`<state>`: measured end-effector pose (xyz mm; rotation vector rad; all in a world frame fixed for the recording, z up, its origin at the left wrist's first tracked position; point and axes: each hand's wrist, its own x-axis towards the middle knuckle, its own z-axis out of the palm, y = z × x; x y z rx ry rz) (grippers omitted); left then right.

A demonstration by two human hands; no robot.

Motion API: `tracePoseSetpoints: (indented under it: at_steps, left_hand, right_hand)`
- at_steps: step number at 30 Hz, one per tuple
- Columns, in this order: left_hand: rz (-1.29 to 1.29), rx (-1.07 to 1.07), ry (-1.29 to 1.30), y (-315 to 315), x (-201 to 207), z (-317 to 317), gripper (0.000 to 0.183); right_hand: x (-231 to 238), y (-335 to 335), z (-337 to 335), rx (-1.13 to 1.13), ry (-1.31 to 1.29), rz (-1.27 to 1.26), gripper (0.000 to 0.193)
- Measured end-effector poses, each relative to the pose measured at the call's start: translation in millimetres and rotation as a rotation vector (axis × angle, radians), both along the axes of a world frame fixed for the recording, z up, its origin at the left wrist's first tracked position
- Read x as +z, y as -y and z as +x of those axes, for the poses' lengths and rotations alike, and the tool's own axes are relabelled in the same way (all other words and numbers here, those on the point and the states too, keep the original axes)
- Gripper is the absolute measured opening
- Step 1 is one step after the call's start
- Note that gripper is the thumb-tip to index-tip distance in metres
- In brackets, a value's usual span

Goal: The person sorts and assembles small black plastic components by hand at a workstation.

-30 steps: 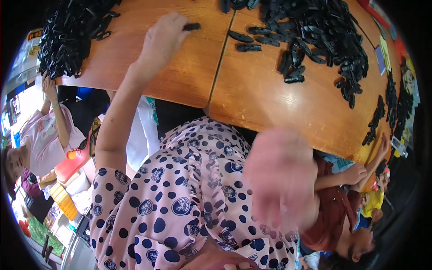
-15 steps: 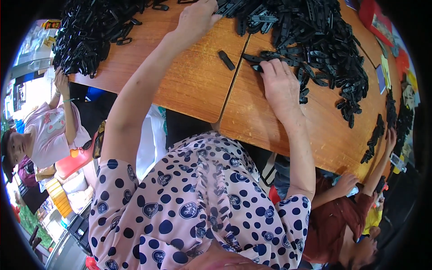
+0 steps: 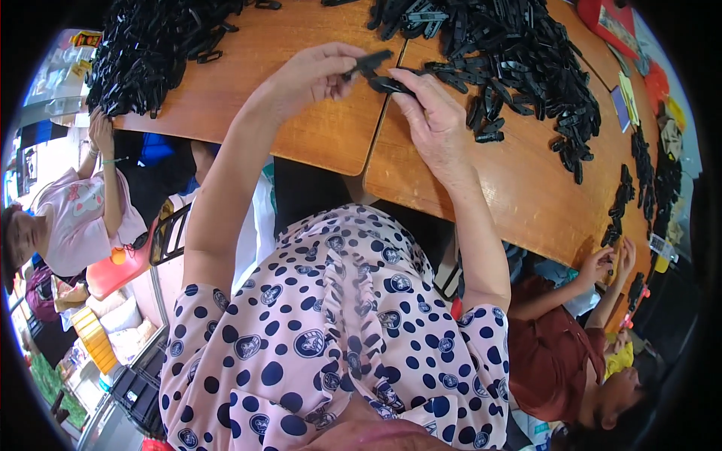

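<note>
Over the table (image 3: 316, 135), my left hand (image 3: 320, 74) pinches a slim black plastic piece (image 3: 374, 60); its exact kind is not clear. Between the thumb and fingers of my right hand (image 3: 435, 124) is another elongated black plastic piece (image 3: 389, 86), glossy and slightly curved. The two pieces are close together, one just above the other, and I cannot tell whether they touch. Just beyond my right hand spreads a large heap of similar black pieces (image 3: 511, 52), with a few strays at its near edge.
A second black heap (image 3: 143, 60) covers the table's far left corner. Two seams divide the tabletop. Smaller rows of black pieces (image 3: 621, 195) lie at the right, where a co-worker in a dark red top (image 3: 553, 353) works. Another person (image 3: 86, 203) is at the left.
My left hand has come back from the far edge toward my right hand, now with a black piece. My right hand has lifted its piece and moved left. The loose piece left of the seam is gone from its spot.
</note>
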<state>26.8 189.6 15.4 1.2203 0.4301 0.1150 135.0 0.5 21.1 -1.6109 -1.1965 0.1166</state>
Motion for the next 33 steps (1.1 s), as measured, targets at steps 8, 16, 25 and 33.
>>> tracePoseSetpoints:
  at_steps: [8,16,25,33]
  left_hand:
    - [0.137,-0.160,-0.066,28.8,20.8,-25.2,0.028]
    - [0.212,0.257,0.121,88.8,-6.5,-29.1,0.032]
    - [0.191,0.271,0.131,78.5,-2.9,-44.2,0.022]
    - [0.118,0.267,0.066,44.3,-7.2,-25.4,0.016]
  right_hand:
    - [-4.7,8.0,-29.7,-0.033,0.070,-0.073,0.023]
    - [-27.5,6.6,-66.1,-0.195,-0.528,0.018,0.014]
    - [-34.6,7.1,-60.0,-0.020,-0.570,-0.098,0.030]
    - [-10.1,-14.4,-44.1,-0.058,-0.675,-0.375,0.030]
